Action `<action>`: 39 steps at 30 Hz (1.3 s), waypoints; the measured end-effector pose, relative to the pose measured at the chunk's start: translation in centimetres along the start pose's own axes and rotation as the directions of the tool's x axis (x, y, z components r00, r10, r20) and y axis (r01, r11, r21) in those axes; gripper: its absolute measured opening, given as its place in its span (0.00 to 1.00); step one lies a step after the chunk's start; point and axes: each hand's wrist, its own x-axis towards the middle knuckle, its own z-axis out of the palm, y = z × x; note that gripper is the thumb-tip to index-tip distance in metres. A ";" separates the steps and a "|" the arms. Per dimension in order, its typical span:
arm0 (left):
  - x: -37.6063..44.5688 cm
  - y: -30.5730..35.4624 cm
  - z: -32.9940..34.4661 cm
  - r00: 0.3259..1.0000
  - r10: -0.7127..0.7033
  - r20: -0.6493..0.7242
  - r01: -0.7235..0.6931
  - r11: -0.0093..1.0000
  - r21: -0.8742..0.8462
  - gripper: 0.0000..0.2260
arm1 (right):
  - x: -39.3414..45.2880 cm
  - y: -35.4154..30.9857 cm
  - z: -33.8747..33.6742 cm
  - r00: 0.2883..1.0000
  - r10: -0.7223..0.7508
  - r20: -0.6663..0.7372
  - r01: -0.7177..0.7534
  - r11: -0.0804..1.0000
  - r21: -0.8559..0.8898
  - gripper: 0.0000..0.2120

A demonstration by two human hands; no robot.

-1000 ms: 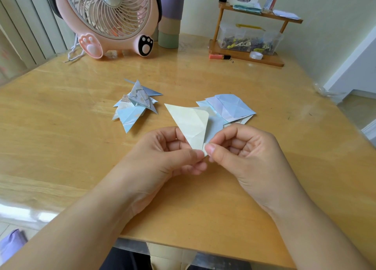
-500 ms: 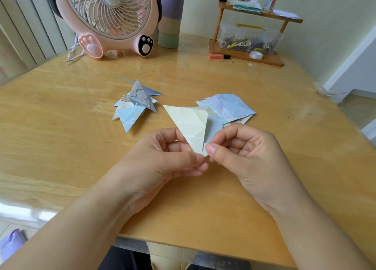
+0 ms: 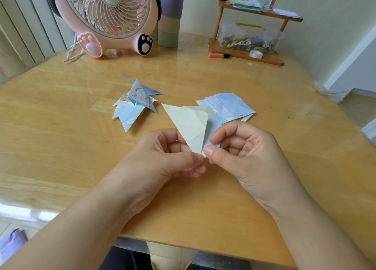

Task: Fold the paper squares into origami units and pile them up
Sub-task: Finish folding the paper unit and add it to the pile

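Observation:
A pale yellow paper (image 3: 189, 125), folded into a triangle with its point down, is held above the wooden table (image 3: 61, 139). My left hand (image 3: 162, 159) pinches its lower tip between thumb and fingers. My right hand (image 3: 240, 151) pinches the same tip from the right, fingers curled behind the paper. A pile of folded blue and grey origami units (image 3: 135, 103) lies to the left beyond my hands. A loose stack of creased pale blue paper squares (image 3: 232, 106) lies to the right, partly hidden by the yellow paper.
A pink desk fan (image 3: 109, 19) stands at the back left beside a purple and green bottle (image 3: 169, 15). At the back right stands a small wooden shelf (image 3: 250, 54) with a clear box of clips, a tape roll and an orange marker.
The yellow triangle has tilted very slightly; both hands keep their pinch at its lower tip in nearly the same place.

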 end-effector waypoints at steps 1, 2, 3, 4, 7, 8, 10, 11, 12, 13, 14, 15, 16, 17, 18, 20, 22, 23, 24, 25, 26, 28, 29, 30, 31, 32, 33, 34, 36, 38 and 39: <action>0.0 0.0 0.0 1.000 0.005 -0.002 -0.005 1.000 0.009 0.16 | 0.0 0.0 0.0 1.000 -0.001 0.001 0.001 1.000 -0.001 0.06; 0.0 -0.1 0.0 1.000 0.008 -0.005 -0.008 1.000 0.017 0.16 | 0.0 0.0 0.0 1.000 0.000 0.002 0.000 1.000 -0.004 0.06; 0.0 -0.1 0.0 1.000 0.010 -0.007 -0.009 1.000 0.023 0.16 | 0.0 0.0 0.0 1.000 0.001 0.005 -0.001 1.000 -0.004 0.06; 0.0 -0.1 0.0 1.000 0.009 -0.006 -0.009 1.000 0.026 0.15 | 0.0 0.0 0.0 1.000 0.002 0.009 -0.002 1.000 0.000 0.06; -0.1 0.2 0.1 1.000 0.002 0.010 -0.002 1.000 0.010 0.06 | 0.0 -0.2 0.0 1.000 0.004 0.024 -0.005 1.000 0.028 0.07; -0.2 0.4 0.2 1.000 0.000 0.012 0.000 1.000 0.002 0.05 | 0.0 -0.2 0.0 1.000 0.004 0.028 -0.005 1.000 0.031 0.07; -0.2 0.5 0.3 1.000 -0.004 0.015 0.004 1.000 -0.006 0.05 | -0.1 -0.3 0.0 1.000 0.002 0.031 -0.003 1.000 0.028 0.09; -0.2 0.5 0.3 1.000 -0.006 0.013 0.006 1.000 -0.007 0.05 | -0.1 -0.3 0.0 1.000 0.002 0.031 -0.003 1.000 0.029 0.08; -0.2 0.6 0.3 1.000 -0.008 0.010 0.008 1.000 -0.008 0.05 | -0.1 -0.3 -0.1 1.000 0.004 0.030 -0.005 0.999 0.032 0.08; -0.2 0.5 0.3 1.000 -0.011 0.003 0.011 1.000 -0.009 0.05 | -0.1 -0.3 -0.1 1.000 0.007 0.029 -0.008 0.999 0.033 0.07; -0.2 0.5 0.3 1.000 -0.016 -0.005 0.016 1.000 -0.015 0.04 | -0.1 -0.2 -0.1 1.000 0.010 0.029 -0.011 0.999 0.030 0.06; -0.2 0.5 0.3 1.000 -0.021 -0.013 0.021 1.000 -0.021 0.03 | -0.1 -0.2 -0.1 1.000 0.011 0.029 -0.011 1.000 0.025 0.06; -0.2 0.5 0.2 1.000 -0.023 -0.017 0.023 0.999 -0.023 0.04 | -0.1 -0.2 -0.1 1.000 0.012 0.029 -0.012 1.000 0.022 0.06; -0.2 0.5 0.2 1.000 -0.021 -0.015 0.021 1.000 -0.019 0.05 | -0.1 -0.2 -0.1 1.000 0.013 0.028 -0.013 1.000 0.021 0.06; -0.2 0.5 0.2 1.000 -0.017 -0.006 0.016 1.000 -0.014 0.06 | -0.1 -0.2 -0.1 1.000 0.014 0.027 -0.015 1.000 0.022 0.06; -0.2 0.4 0.2 1.000 -0.004 0.023 0.004 1.000 -0.011 0.03 | 0.0 -0.2 -0.1 1.000 0.017 0.026 -0.017 1.000 0.021 0.07; -0.2 0.3 0.1 0.999 0.003 0.034 -0.003 1.000 -0.006 0.06 | 0.0 -0.1 -0.1 1.000 0.017 0.025 -0.018 1.000 0.021 0.07; -0.1 0.2 0.0 0.999 0.005 0.034 -0.005 1.000 -0.001 0.07 | 0.0 -0.1 -0.1 1.000 0.017 0.023 -0.017 1.000 0.022 0.07; -0.1 0.1 0.0 0.999 0.007 0.034 -0.007 1.000 0.005 0.08 | 0.0 -0.1 -0.1 1.000 0.018 0.021 -0.019 1.000 0.021 0.07; -0.1 0.1 -0.1 0.999 0.009 0.037 -0.010 1.000 0.009 0.09 | 0.0 -0.1 -0.1 1.000 0.020 0.019 -0.021 1.000 0.018 0.07; -0.1 0.0 -0.1 0.999 0.011 0.040 -0.011 1.000 0.010 0.10 | -0.1 -0.1 -0.1 1.000 0.024 0.018 -0.024 1.000 0.015 0.07; 0.0 -0.1 -0.2 0.999 0.017 0.036 -0.018 1.000 0.011 0.10 | -0.1 -0.1 -0.1 0.999 0.032 0.017 -0.032 0.999 0.006 0.07; 0.0 -0.2 -0.2 0.999 0.021 0.030 -0.022 1.000 0.015 0.11 | -0.1 -0.1 -0.1 0.999 0.037 0.017 -0.037 0.999 -0.002 0.07; 0.0 -0.3 -0.3 0.999 0.024 0.027 -0.025 1.000 0.018 0.11 | -0.1 -0.2 -0.1 0.999 0.044 0.017 -0.044 0.999 -0.009 0.08; 0.0 -0.3 -0.3 0.999 0.027 0.025 -0.028 0.999 0.027 0.11 | -0.1 -0.2 -0.1 0.999 0.049 0.015 -0.049 0.999 -0.014 0.09; 0.0 -0.4 -0.3 0.999 0.031 0.024 -0.032 0.999 0.042 0.12 | -0.1 -0.3 -0.1 0.998 0.055 0.010 -0.055 0.998 -0.019 0.10; -0.1 -0.5 -0.2 0.999 0.036 0.022 -0.037 0.997 0.063 0.13 | -0.1 -0.3 -0.1 0.998 0.061 0.005 -0.061 0.998 -0.022 0.10; -0.1 -0.5 -0.2 0.999 0.039 0.021 -0.041 0.996 0.082 0.15 | -0.1 -0.3 -0.1 0.998 0.068 0.001 -0.068 0.997 -0.026 0.09; -0.1 -0.7 -0.1 0.998 0.048 0.027 -0.051 0.991 0.126 0.18 | -0.1 -0.3 -0.1 0.996 0.084 0.001 -0.084 0.996 -0.031 0.09; -0.1 -0.7 -0.1 0.998 0.054 0.028 -0.058 0.982 0.179 0.17 | -0.1 -0.3 -0.1 0.996 0.090 0.008 -0.090 0.995 -0.039 0.09; -0.2 -0.7 0.0 0.998 0.052 0.024 -0.056 0.979 0.195 0.16 | -0.1 -0.3 -0.2 0.996 0.088 0.009 -0.087 0.995 -0.045 0.09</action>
